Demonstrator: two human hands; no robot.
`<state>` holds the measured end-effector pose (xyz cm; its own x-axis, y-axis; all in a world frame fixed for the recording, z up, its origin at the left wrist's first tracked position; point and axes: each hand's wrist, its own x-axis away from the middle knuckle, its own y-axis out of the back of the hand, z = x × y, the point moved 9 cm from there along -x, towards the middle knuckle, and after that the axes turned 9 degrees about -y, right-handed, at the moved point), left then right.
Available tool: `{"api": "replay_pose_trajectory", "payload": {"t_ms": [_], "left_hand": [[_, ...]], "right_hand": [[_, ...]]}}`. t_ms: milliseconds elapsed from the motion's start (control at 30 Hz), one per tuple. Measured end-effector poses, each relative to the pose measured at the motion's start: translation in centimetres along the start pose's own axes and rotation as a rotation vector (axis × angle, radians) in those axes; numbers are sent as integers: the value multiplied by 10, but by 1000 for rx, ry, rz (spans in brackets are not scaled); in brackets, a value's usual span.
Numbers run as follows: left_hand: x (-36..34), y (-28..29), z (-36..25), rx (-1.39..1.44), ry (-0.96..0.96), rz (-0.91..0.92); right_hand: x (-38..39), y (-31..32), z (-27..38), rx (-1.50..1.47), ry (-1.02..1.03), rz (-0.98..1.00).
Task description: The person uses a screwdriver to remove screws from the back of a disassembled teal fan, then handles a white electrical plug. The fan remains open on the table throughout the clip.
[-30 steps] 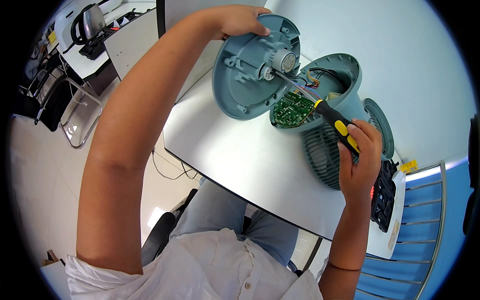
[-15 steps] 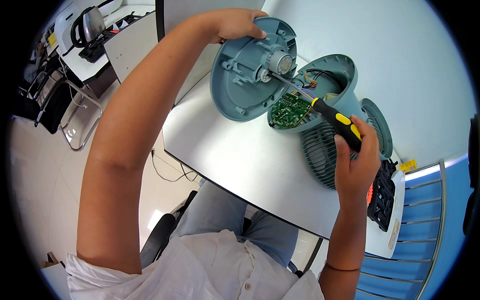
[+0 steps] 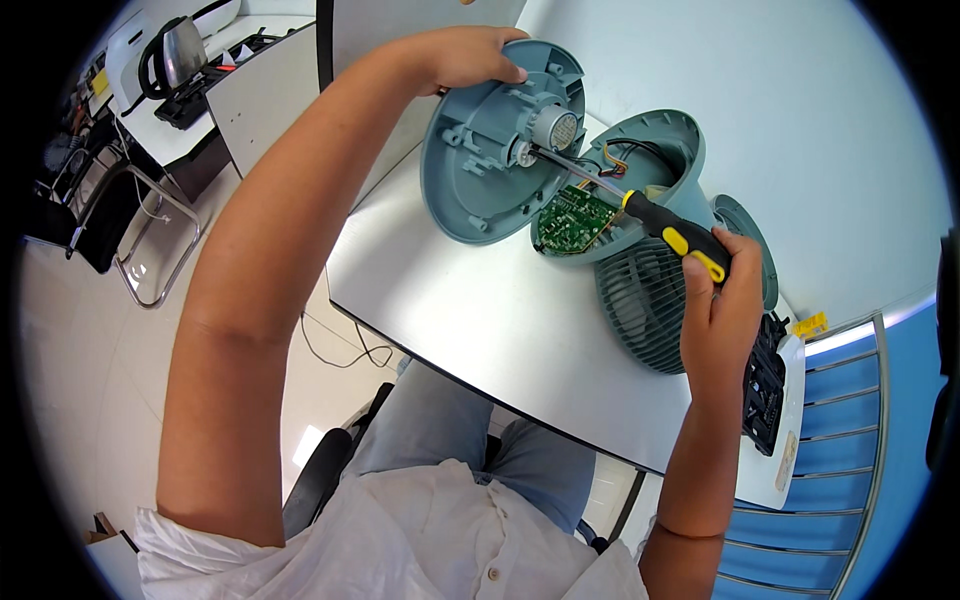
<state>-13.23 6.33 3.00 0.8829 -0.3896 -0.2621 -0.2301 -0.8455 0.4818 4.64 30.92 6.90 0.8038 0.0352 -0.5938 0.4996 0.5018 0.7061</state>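
Observation:
My left hand (image 3: pixel 475 58) grips the top rim of a round teal plastic cover (image 3: pixel 470 190), tilted up with its ribbed inside showing and a small silver motor (image 3: pixel 553 128) on it. My right hand (image 3: pixel 725 285) is closed on a black and yellow screwdriver (image 3: pixel 672 228), whose shaft reaches a small white fitting (image 3: pixel 522 153) beside the motor. Behind the shaft stands the open teal housing (image 3: pixel 655 140) with coloured wires and a green circuit board (image 3: pixel 568 225). A ribbed fan grille (image 3: pixel 640 315) lies at its lower right.
The white table (image 3: pixel 450 315) meets pale partition walls. An open black tool case (image 3: pixel 762 385) lies at its right end, beside a metal rail (image 3: pixel 840 400). At the left are a steel kettle (image 3: pixel 180 55) on another desk and a black chair (image 3: pixel 65 220). A cable hangs below the table.
My left hand and the cover have shifted slightly down and left. The screwdriver handle has turned in my right hand, which has risen a little. The housing has shifted slightly left.

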Motion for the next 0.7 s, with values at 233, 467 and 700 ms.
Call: {"api": "replay_pose_trajectory", "payload": {"t_ms": [233,467,700], "left_hand": [[2,3,2,-1,11,12],[-1,-4,-8,-2,-48,24],[-2,-3,-5,-13,-27,17]], "right_hand": [[2,-6,3,-40,-102,82],[3,-1,-6,-44,-63,-13],[6,-6,-10,-137,-238,58]]}}
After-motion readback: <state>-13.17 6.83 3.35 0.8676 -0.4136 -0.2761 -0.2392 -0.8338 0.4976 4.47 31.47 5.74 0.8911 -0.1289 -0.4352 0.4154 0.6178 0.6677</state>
